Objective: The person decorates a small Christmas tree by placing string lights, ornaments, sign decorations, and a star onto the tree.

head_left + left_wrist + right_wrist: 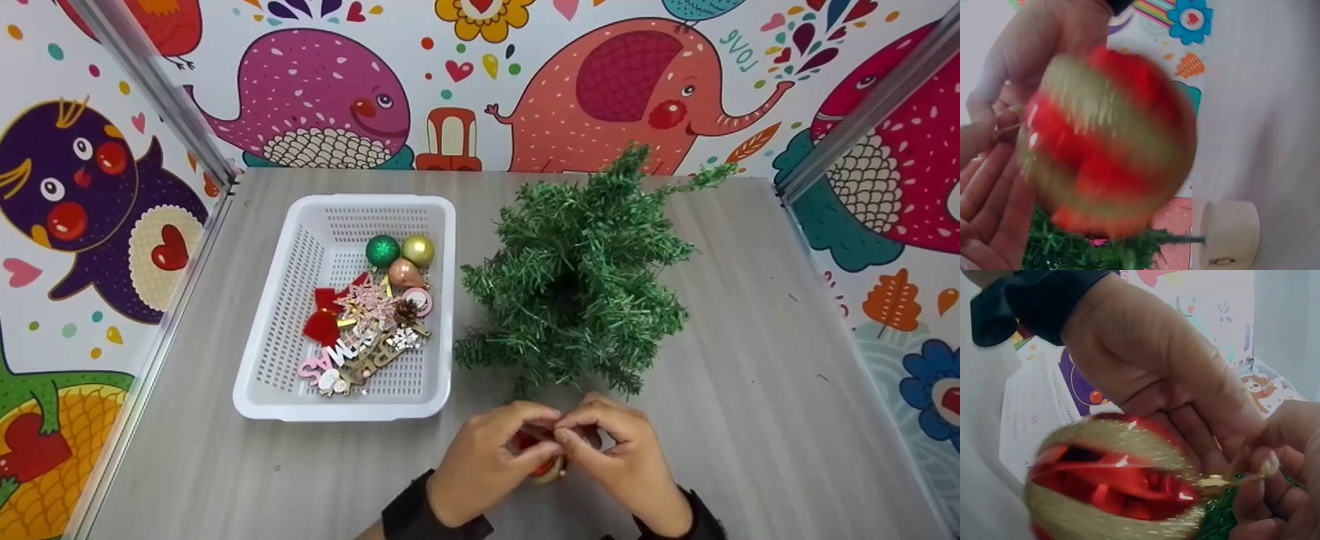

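Observation:
A red-and-gold striped Christmas ball (pixel 1117 489) hangs below both hands, mostly hidden by them in the head view. A gold cap and a thin cord (pixel 1247 478) show at its top in the right wrist view. My left hand (pixel 480 465) pinches the cord between thumb and index finger. Its fingertips meet those of my right hand (pixel 619 461), which also pinches the cord. The left wrist view shows the ball (pixel 1106 140) blurred. Just beyond the hands stands a green artificial Christmas tree (pixel 577 285).
Left of the tree, a white plastic basket (pixel 262 367) holds ornaments: a green ball (pixel 382 251), a gold ball (pixel 418 250), red bows (pixel 322 328) and wooden letters. The tree has a round wooden base (pixel 1233 236). Cartoon-printed panels (pixel 322 97) wall the grey table (pixel 750 442).

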Demonstrator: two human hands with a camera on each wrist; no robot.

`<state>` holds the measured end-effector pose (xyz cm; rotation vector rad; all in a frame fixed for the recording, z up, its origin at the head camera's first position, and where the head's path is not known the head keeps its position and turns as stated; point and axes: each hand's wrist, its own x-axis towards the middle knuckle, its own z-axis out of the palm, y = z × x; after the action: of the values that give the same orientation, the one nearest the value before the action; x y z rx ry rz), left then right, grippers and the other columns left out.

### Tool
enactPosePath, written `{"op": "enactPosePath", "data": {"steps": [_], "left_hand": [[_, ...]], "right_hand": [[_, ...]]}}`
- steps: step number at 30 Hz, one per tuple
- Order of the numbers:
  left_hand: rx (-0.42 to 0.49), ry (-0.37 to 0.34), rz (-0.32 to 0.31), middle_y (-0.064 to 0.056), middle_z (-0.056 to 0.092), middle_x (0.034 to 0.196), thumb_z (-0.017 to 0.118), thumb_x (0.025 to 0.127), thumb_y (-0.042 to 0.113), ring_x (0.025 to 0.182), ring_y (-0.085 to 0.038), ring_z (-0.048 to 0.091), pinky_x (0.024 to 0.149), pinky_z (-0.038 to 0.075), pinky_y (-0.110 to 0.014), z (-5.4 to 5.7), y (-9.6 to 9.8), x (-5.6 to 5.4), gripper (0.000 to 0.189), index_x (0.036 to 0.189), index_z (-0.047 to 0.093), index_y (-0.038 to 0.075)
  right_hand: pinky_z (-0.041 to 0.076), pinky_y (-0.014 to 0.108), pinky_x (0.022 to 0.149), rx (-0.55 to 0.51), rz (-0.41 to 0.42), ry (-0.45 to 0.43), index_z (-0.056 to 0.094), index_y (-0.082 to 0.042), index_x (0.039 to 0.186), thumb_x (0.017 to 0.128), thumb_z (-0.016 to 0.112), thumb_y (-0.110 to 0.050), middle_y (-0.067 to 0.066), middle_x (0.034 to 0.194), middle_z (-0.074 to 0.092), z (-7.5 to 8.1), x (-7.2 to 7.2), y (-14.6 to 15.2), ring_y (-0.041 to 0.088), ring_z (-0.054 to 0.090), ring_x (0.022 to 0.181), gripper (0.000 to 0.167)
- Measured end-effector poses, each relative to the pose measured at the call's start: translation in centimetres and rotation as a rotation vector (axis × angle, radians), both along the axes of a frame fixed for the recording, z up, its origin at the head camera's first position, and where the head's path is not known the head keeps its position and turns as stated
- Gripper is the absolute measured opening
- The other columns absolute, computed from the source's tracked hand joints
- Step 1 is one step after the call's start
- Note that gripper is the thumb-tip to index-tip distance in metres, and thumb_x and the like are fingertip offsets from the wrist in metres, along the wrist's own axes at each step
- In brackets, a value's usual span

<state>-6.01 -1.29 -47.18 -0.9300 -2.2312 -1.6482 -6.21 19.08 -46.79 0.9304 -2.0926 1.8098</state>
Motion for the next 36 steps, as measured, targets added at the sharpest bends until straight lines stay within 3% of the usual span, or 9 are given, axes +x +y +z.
{"op": "enactPosePath", "data": {"steps": [3, 7, 11, 15, 18, 23, 27, 30, 36], "left_hand": [[0.002, -0.042, -0.005, -0.006, 0.076, 0.108, 0.07, 0.099, 0.014, 0.093, -0.012, 0.074, 0.081, 0.06, -0.023, 0.0, 0.4, -0.2, 0.022, 0.121, 0.067, 0.012], [0.068, 0.052, 0.008, -0.006, 0.073, 0.105, 0.07, 0.096, 0.001, 0.096, -0.015, 0.072, 0.085, 0.059, -0.023, 0.2, 0.8, -0.9, 0.02, 0.113, 0.069, 0.011], [0.05, 0.267, 0.072, -0.005, 0.072, 0.103, 0.072, 0.09, -0.006, 0.094, -0.015, 0.07, 0.088, 0.057, -0.02, 0.6, 1.0, -2.2, 0.024, 0.107, 0.076, 0.011], [-0.083, 0.565, 0.223, -0.002, 0.073, 0.099, 0.071, 0.094, 0.002, 0.09, -0.014, 0.068, 0.086, 0.057, -0.022, 0.6, 1.1, -3.6, 0.017, 0.107, 0.079, 0.01], [-0.125, 0.688, 0.317, -0.003, 0.072, 0.097, 0.071, 0.095, 0.004, 0.087, -0.015, 0.068, 0.084, 0.058, -0.025, 0.5, 1.3, -4.3, 0.012, 0.104, 0.077, 0.007], [-0.106, 0.635, 0.377, -0.004, 0.072, 0.098, 0.069, 0.093, 0.001, 0.087, -0.016, 0.069, 0.083, 0.059, -0.024, 0.4, 1.9, -4.8, 0.011, 0.101, 0.074, 0.007], [-0.074, 0.598, 0.396, -0.004, 0.072, 0.098, 0.063, 0.097, 0.002, 0.087, -0.015, 0.071, 0.082, 0.059, -0.022, 0.8, 2.4, -5.1, 0.011, 0.1, 0.072, 0.008], [-0.061, 0.583, 0.389, -0.006, 0.071, 0.099, 0.068, 0.089, -0.004, 0.087, -0.015, 0.072, 0.084, 0.06, -0.02, 0.9, 2.7, -5.4, 0.015, 0.099, 0.071, 0.007], [-0.211, 0.542, 0.369, -0.008, 0.07, 0.106, 0.078, 0.082, -0.003, 0.094, -0.017, 0.073, 0.086, 0.06, -0.021, 0.7, 2.7, -5.6, 0.024, 0.102, 0.069, 0.008]], "right_hand": [[0.04, 0.024, 0.063, 0.012, -0.013, -0.012, 0.072, -0.005, 0.11, 0.083, 0.064, 0.027, 0.005, 0.088, 0.063, 0.1, -0.1, 0.2, 0.01, 0.048, 0.071, 0.043], [0.04, 0.024, 0.063, 0.034, -0.059, 0.004, 0.071, -0.002, 0.111, 0.082, 0.063, 0.029, 0.004, 0.09, 0.062, 0.5, -0.2, 0.7, 0.009, 0.047, 0.071, 0.043], [0.038, 0.023, 0.068, 0.084, -0.143, 0.119, 0.071, 0.001, 0.109, 0.084, 0.067, 0.023, 0.004, 0.091, 0.061, 1.1, -0.8, 1.0, 0.007, 0.045, 0.076, 0.033], [0.038, 0.023, 0.073, 0.123, -0.254, 0.34, 0.071, 0.005, 0.105, 0.097, 0.068, 0.0, 0.008, 0.091, 0.063, 1.6, -1.8, 0.4, 0.011, 0.048, 0.08, 0.01], [0.042, 0.022, 0.077, 0.179, -0.369, 0.502, 0.07, 0.006, 0.103, 0.104, 0.062, -0.013, 0.011, 0.091, 0.063, 1.8, -2.3, -0.4, 0.016, 0.053, 0.084, 0.02], [0.048, 0.022, 0.083, 0.269, -0.53, 0.631, 0.072, 0.003, 0.099, 0.106, 0.058, -0.013, 0.013, 0.091, 0.066, 2.0, -2.8, -0.7, 0.023, 0.06, 0.087, 0.023], [0.049, 0.026, 0.08, 0.27, -0.588, 0.697, 0.072, 0.002, 0.094, 0.106, 0.058, -0.011, 0.015, 0.089, 0.067, 2.5, -3.5, -0.4, 0.027, 0.061, 0.084, 0.022], [0.05, 0.029, 0.074, 0.262, -0.612, 0.743, 0.071, 0.002, 0.091, 0.105, 0.059, -0.009, 0.016, 0.086, 0.066, 2.4, -4.1, -0.4, 0.027, 0.061, 0.079, 0.022], [0.047, 0.023, 0.067, 0.43, -0.611, 0.623, 0.069, -0.003, 0.102, 0.109, 0.052, -0.016, 0.01, 0.098, 0.065, 1.5, -3.9, -0.2, 0.015, 0.058, 0.075, 0.022]]}}
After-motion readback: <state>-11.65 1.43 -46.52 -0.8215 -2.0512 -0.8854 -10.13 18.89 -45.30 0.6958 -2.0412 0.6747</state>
